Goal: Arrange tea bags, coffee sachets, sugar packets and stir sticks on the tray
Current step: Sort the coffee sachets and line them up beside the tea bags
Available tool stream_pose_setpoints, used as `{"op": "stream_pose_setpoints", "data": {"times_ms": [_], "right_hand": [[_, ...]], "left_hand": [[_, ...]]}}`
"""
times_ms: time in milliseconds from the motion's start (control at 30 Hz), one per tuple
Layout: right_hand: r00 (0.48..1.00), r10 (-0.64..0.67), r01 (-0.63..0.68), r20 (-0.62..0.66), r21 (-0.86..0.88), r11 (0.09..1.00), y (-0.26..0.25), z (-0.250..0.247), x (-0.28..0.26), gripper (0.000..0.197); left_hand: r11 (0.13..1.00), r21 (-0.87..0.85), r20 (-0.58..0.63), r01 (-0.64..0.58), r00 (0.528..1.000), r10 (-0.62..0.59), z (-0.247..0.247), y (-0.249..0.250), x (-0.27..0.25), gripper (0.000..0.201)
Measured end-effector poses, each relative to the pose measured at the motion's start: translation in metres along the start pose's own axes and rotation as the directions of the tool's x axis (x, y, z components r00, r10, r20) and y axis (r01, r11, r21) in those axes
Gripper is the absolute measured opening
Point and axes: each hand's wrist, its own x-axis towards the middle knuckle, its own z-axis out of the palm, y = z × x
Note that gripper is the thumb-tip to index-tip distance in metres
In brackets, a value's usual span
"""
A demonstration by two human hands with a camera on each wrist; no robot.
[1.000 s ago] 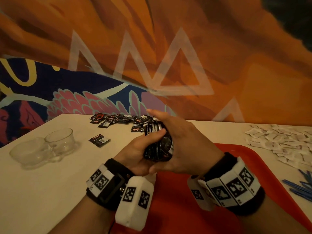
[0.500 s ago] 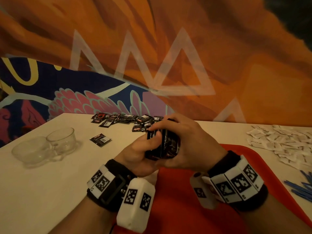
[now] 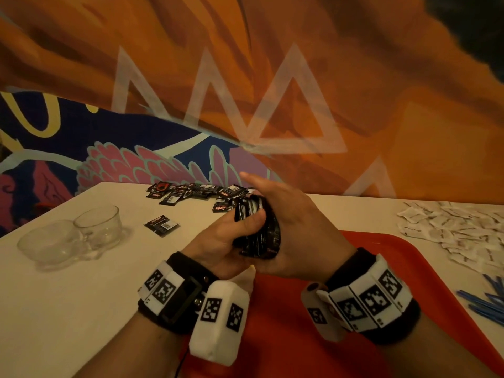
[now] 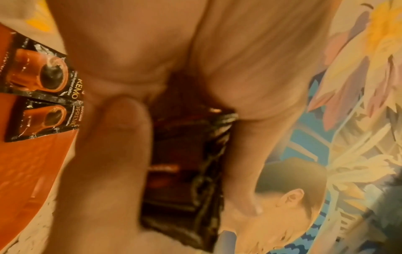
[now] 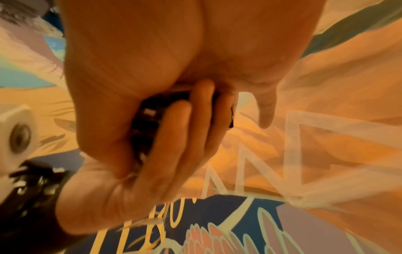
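Note:
A stack of black coffee sachets (image 3: pixel 260 236) stands on edge between both hands, above the far left part of the red tray (image 3: pixel 395 271). My left hand (image 3: pixel 245 227) grips it from the left, thumb across its near face and fingers wrapped round the back (image 5: pixel 185 128). My right hand (image 3: pixel 286 214) cups it from the right; its thumb side presses on the stack and its forefinger points up. In the left wrist view the stack (image 4: pixel 185 171) is blurred, and two coffee sachets (image 4: pixel 43 96) lie flat on the tray (image 4: pixel 26 171).
More coffee sachets (image 3: pixel 191 192) are heaped at the table's far edge, and one (image 3: pixel 162 225) lies apart. Two glass cups (image 3: pixel 68 241) stand at the left. White sugar packets (image 3: pixel 450 233) and blue stir sticks (image 3: pixel 488 304) lie to the right of the tray.
The stack has been turned in both hands. My right fingers, curled over its top half a second ago, now point upward beside it. The left thumb has shifted across the stack's face.

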Motion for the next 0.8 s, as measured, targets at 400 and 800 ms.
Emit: {"op": "stream_pose_setpoints", "data": {"times_ms": [400,800], "right_hand": [[0.887,0.449,-0.354,-0.11,0.464,0.812,0.014,0.003,-0.001,0.087],[0.743,0.635,-0.367,-0.21,0.666,0.649,0.016,0.009,0.0,0.017]], "left_hand": [[0.998,0.037,-0.218,-0.051,0.974,0.058,-0.004,0.008,0.002,0.056],[0.943,0.254,-0.466,-0.214,0.827,0.313,-0.01,0.016,0.001,0.044]]}}
